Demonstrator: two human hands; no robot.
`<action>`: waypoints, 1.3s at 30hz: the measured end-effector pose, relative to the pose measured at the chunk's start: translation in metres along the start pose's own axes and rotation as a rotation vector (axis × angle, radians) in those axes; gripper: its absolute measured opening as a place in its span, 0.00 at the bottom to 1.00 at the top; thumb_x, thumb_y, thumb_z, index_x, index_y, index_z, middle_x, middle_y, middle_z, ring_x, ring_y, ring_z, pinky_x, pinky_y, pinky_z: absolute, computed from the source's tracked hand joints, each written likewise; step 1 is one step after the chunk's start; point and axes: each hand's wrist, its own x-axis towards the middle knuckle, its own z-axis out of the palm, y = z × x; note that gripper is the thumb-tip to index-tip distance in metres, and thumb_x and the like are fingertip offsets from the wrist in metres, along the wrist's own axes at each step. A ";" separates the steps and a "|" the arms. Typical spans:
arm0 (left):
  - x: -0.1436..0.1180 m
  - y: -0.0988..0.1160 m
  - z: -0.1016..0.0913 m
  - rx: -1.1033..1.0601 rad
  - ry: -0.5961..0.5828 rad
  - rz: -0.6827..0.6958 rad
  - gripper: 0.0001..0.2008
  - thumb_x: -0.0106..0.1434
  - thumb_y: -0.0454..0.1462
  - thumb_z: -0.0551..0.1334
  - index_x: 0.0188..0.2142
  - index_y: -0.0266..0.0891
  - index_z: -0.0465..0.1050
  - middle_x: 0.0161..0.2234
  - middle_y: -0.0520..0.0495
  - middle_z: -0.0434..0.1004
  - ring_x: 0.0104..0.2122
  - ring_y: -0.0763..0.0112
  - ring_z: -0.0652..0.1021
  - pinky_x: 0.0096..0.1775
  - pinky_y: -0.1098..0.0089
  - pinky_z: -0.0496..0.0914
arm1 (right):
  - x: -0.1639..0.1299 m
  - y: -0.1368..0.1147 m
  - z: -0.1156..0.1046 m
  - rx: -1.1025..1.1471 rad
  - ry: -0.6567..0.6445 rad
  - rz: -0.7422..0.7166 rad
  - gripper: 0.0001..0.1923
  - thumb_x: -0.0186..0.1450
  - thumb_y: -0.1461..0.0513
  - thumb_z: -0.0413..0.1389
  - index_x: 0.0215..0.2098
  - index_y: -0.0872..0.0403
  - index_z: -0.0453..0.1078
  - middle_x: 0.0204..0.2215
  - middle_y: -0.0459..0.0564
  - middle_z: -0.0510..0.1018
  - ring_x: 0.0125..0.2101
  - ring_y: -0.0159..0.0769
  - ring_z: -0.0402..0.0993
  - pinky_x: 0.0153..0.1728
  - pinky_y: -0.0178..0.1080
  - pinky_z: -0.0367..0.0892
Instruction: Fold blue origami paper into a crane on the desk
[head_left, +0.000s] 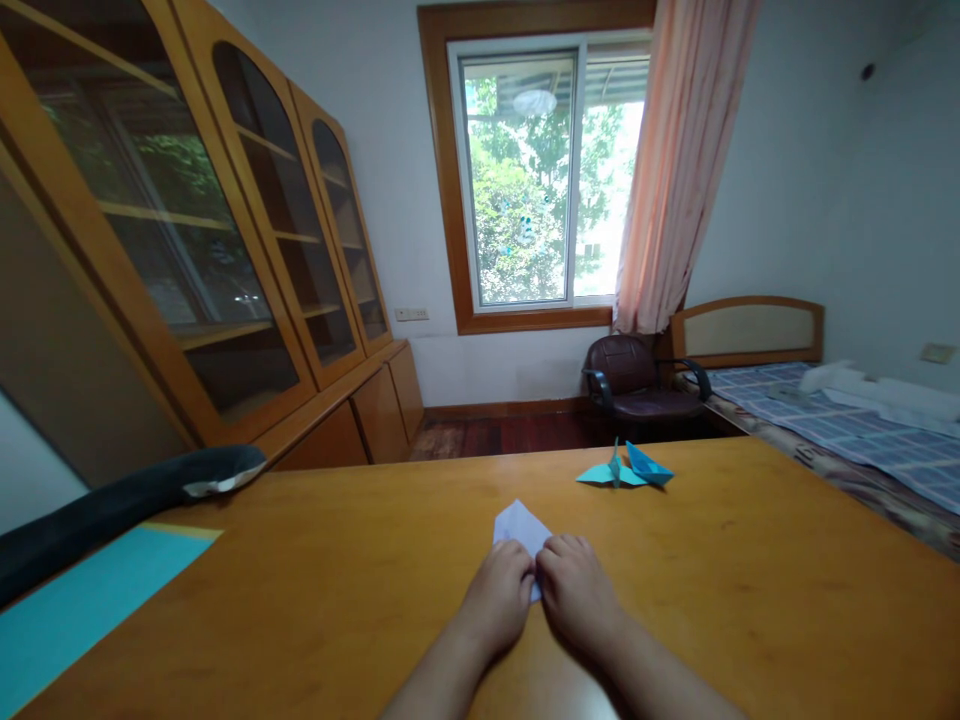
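A small folded sheet of white paper (519,523) lies on the wooden table (337,600), its pointed end facing away from me. My left hand (501,592) is closed on the paper's left side, fingers curled. Close beside it, my right hand (576,582) grips the right side with its fingers bent in. The two hands nearly touch over the paper and hide much of its near half. A narrow tip of the paper shows below, between them.
Two folded blue paper figures (622,472) stand near the table's far edge. At left lies a turquoise sheet (97,610) beside a dark padded armrest-like object (150,500). Beyond the table are a brown chair (637,375), a bed (862,410) and a glass-door cabinet (262,250).
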 end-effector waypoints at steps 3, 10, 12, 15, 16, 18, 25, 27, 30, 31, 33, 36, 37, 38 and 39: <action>-0.001 0.001 -0.003 -0.007 -0.028 0.010 0.11 0.63 0.32 0.51 0.30 0.39 0.72 0.37 0.45 0.72 0.40 0.64 0.70 0.44 0.66 0.64 | 0.000 0.001 0.001 -0.012 -0.038 0.019 0.09 0.64 0.68 0.52 0.30 0.52 0.71 0.31 0.47 0.73 0.35 0.36 0.65 0.38 0.38 0.52; -0.004 0.004 -0.011 0.009 -0.068 0.049 0.14 0.64 0.33 0.50 0.33 0.39 0.75 0.38 0.44 0.73 0.41 0.65 0.70 0.44 0.67 0.65 | 0.000 0.001 -0.001 -0.012 -0.060 0.021 0.10 0.64 0.69 0.51 0.31 0.53 0.72 0.31 0.47 0.74 0.36 0.36 0.66 0.39 0.38 0.53; -0.004 0.005 -0.011 0.027 -0.066 0.048 0.14 0.65 0.33 0.50 0.33 0.39 0.75 0.38 0.44 0.73 0.41 0.65 0.70 0.43 0.67 0.65 | 0.000 0.000 -0.001 0.000 -0.039 0.019 0.09 0.64 0.69 0.51 0.31 0.53 0.71 0.31 0.47 0.74 0.35 0.36 0.65 0.40 0.38 0.53; -0.003 0.006 -0.009 0.072 -0.050 0.011 0.14 0.65 0.34 0.50 0.35 0.40 0.75 0.39 0.44 0.73 0.41 0.64 0.70 0.43 0.67 0.64 | -0.001 -0.002 -0.001 0.011 -0.011 0.021 0.08 0.63 0.68 0.52 0.31 0.53 0.71 0.32 0.47 0.74 0.36 0.36 0.65 0.41 0.38 0.54; -0.002 0.005 -0.007 0.093 -0.038 -0.014 0.14 0.65 0.34 0.50 0.35 0.40 0.76 0.39 0.44 0.73 0.41 0.64 0.70 0.43 0.66 0.64 | -0.002 -0.003 -0.001 0.014 -0.006 0.017 0.08 0.63 0.69 0.52 0.31 0.53 0.71 0.32 0.47 0.74 0.36 0.36 0.65 0.41 0.38 0.54; -0.001 0.004 -0.004 0.145 0.001 -0.080 0.14 0.65 0.35 0.50 0.36 0.41 0.76 0.40 0.44 0.73 0.42 0.63 0.70 0.43 0.65 0.64 | -0.003 -0.004 0.000 0.019 -0.001 0.009 0.08 0.62 0.69 0.52 0.31 0.53 0.71 0.32 0.47 0.74 0.36 0.36 0.65 0.40 0.38 0.54; 0.002 -0.003 0.005 0.196 0.063 -0.199 0.15 0.65 0.34 0.49 0.37 0.42 0.74 0.40 0.43 0.73 0.42 0.60 0.70 0.42 0.62 0.62 | -0.004 -0.008 0.001 0.090 -0.015 -0.023 0.09 0.63 0.69 0.51 0.29 0.53 0.71 0.31 0.46 0.74 0.35 0.34 0.65 0.39 0.36 0.55; 0.002 -0.004 0.006 0.170 0.065 -0.205 0.14 0.65 0.34 0.49 0.37 0.41 0.74 0.40 0.43 0.72 0.42 0.60 0.70 0.43 0.63 0.62 | -0.005 -0.010 0.000 0.122 -0.024 -0.040 0.09 0.64 0.69 0.51 0.31 0.52 0.71 0.33 0.46 0.75 0.36 0.34 0.66 0.40 0.36 0.56; 0.002 -0.005 0.007 0.128 0.073 -0.204 0.14 0.66 0.35 0.49 0.37 0.41 0.74 0.40 0.44 0.72 0.43 0.61 0.69 0.45 0.63 0.62 | -0.005 -0.012 -0.003 0.162 -0.041 -0.068 0.10 0.66 0.68 0.50 0.33 0.52 0.72 0.35 0.46 0.76 0.38 0.34 0.67 0.42 0.36 0.57; 0.002 -0.006 0.006 0.116 0.073 -0.196 0.14 0.66 0.35 0.49 0.37 0.41 0.74 0.41 0.44 0.71 0.44 0.61 0.69 0.45 0.63 0.62 | -0.005 -0.013 -0.004 0.170 -0.049 -0.076 0.11 0.66 0.68 0.49 0.34 0.52 0.72 0.36 0.46 0.77 0.38 0.34 0.68 0.43 0.36 0.57; 0.001 -0.006 0.004 0.098 0.062 -0.172 0.14 0.66 0.36 0.49 0.39 0.42 0.74 0.42 0.44 0.71 0.45 0.61 0.69 0.47 0.64 0.62 | -0.005 -0.013 -0.006 0.176 -0.066 -0.088 0.11 0.66 0.68 0.49 0.36 0.51 0.73 0.38 0.46 0.77 0.40 0.34 0.69 0.44 0.36 0.57; -0.001 -0.006 -0.001 0.084 0.020 -0.139 0.15 0.66 0.35 0.48 0.43 0.43 0.73 0.45 0.43 0.70 0.46 0.61 0.68 0.48 0.64 0.63 | -0.004 -0.013 -0.006 0.175 -0.083 -0.092 0.12 0.67 0.67 0.48 0.40 0.50 0.73 0.41 0.46 0.78 0.43 0.34 0.71 0.47 0.37 0.56; -0.002 -0.006 -0.003 0.082 0.000 -0.132 0.16 0.66 0.35 0.48 0.44 0.43 0.73 0.46 0.43 0.70 0.47 0.61 0.68 0.49 0.63 0.63 | -0.004 -0.013 -0.006 0.176 -0.087 -0.093 0.13 0.67 0.67 0.48 0.41 0.50 0.73 0.42 0.46 0.78 0.44 0.34 0.71 0.48 0.37 0.56; -0.003 -0.006 -0.005 0.083 -0.021 -0.124 0.17 0.66 0.34 0.47 0.45 0.42 0.73 0.47 0.42 0.70 0.48 0.60 0.68 0.50 0.63 0.63 | -0.004 -0.013 -0.006 0.178 -0.091 -0.092 0.13 0.67 0.67 0.48 0.42 0.50 0.73 0.43 0.47 0.78 0.45 0.34 0.71 0.50 0.38 0.55; -0.004 -0.006 -0.007 0.086 -0.041 -0.117 0.18 0.66 0.33 0.47 0.46 0.42 0.73 0.49 0.42 0.70 0.49 0.60 0.68 0.51 0.62 0.62 | -0.004 -0.014 -0.006 0.178 -0.095 -0.088 0.14 0.67 0.67 0.47 0.43 0.50 0.73 0.45 0.47 0.78 0.46 0.35 0.71 0.51 0.38 0.55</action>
